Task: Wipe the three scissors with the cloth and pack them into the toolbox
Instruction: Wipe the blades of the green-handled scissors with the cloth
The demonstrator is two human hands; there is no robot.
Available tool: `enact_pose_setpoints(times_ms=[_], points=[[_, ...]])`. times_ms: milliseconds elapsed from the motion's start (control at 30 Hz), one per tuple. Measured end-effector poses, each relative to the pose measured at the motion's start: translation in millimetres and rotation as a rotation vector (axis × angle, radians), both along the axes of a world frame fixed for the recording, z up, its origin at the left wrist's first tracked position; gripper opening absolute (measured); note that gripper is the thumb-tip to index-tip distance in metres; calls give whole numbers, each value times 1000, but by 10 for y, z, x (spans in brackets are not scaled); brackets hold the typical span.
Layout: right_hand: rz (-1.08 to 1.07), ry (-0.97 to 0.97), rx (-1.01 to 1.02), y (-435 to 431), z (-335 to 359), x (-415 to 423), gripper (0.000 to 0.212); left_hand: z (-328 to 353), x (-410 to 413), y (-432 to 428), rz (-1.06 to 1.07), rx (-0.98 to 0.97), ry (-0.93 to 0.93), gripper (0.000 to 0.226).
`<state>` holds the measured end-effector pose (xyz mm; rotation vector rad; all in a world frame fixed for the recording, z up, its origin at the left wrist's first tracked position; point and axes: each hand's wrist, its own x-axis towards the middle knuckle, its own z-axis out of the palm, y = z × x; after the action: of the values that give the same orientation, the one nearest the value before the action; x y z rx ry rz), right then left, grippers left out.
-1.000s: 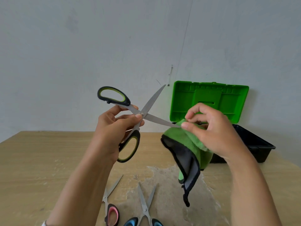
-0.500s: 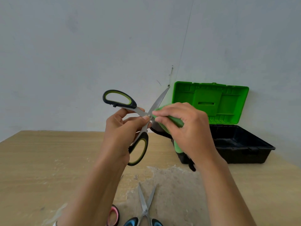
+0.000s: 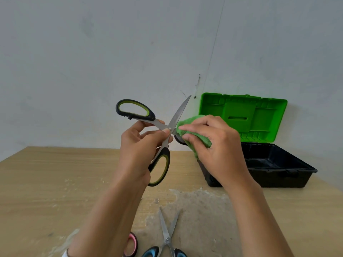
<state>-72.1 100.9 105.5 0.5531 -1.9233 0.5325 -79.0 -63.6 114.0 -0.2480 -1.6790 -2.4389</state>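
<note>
**Wiping the green-handled scissors, two more pairs waiting**

We look down at our own two bare hands raised above a wooden counter (image 3: 46, 182). Our left hand (image 3: 141, 151) has its grip closed around the green-and-black scissors (image 3: 163, 127) at the pivot, thumb and fingertips pinching the metal where the blades cross. The scissors are spread wide: one handle loop points up and to the left, the other hangs down by our palm, and one blade rises toward the wall.

Our right hand (image 3: 217, 145) has its grip closed on a bunched green cloth (image 3: 193, 130), pressed against the other blade, which is hidden inside the folds right beside the pivot.

Behind our right hand stands the toolbox (image 3: 278, 164), its green lid raised and its black tray looking empty. Near the bottom edge lie blue-handled scissors (image 3: 168, 236), blades slightly parted, and beside them a pink handle loop (image 3: 132, 245), the rest hidden by our left arm.

We judge the scissors stiff, fairly light, and sharp at edge and tip, with bare steel that may slide under fingers. The pivot or the rubbery loops seem the safest hold. The cloth is soft and thick enough to shield our fingers, provided strokes run away from the edge.
</note>
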Motion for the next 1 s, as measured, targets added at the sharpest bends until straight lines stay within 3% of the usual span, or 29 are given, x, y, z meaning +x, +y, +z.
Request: enact_pose_setpoints(times_ms=[300,500,733,933,1000], points=[[-10,-7,21,-120,-90,-58,15,-35,-7,31,40,19,-27,15],[-69,-42,-99,-104,-110,-79,15,-39,20,89,36,-10,-28,14],[-33,-54,-53,-118,-55,-32,14,-9,22,46,54,-20,-27,15],[-107,-213,-33,245,-18,31,18,45,-21,-129,81,-16,-13,17],[-114,-287,-120,363,-5,63,17,50,-36,-184,73,-71,0,19]])
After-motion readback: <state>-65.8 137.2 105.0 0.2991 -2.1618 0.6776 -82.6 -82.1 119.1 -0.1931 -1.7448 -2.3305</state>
